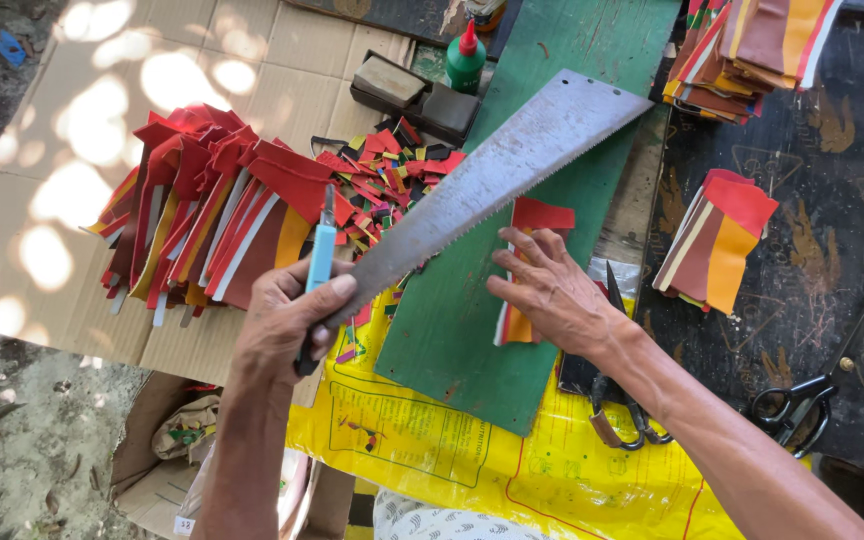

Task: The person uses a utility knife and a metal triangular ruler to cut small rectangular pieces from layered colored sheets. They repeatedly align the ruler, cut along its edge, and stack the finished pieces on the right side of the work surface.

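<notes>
Flattened cardboard [72, 180] in dappled sun carries the work, with a yellow printed sack [472, 450] spread at its near edge and a long green board [512, 250] laid slantwise over both. All places below are told from that board. To its left fans a big heap of cut strips [202, 215] in red, brown, orange and white, with a scatter of small offcuts [387, 180] between heap and board. Beyond its right edge, on a dark panel, lie a smaller layered bundle [717, 240] and, farther off, a stack [752, 45].

Across the board's middle slants a saw blade [492, 185], teeth toward the person. The left hand [287, 325] is clenched round its lower end together with a light blue utility knife [320, 255]. The right hand [552, 290] lies flat, fingers spread, pressing a red and orange strip [530, 270] onto the board just under the blade.

Judging by this, a clean cut needs the blade held firmly as a straightedge, the strip pinned flat, and the fingers kept back from the cutting line.

Scissors [792, 405] rest off the board's right near corner; a green glue bottle [466, 58] stands past its far end.
</notes>
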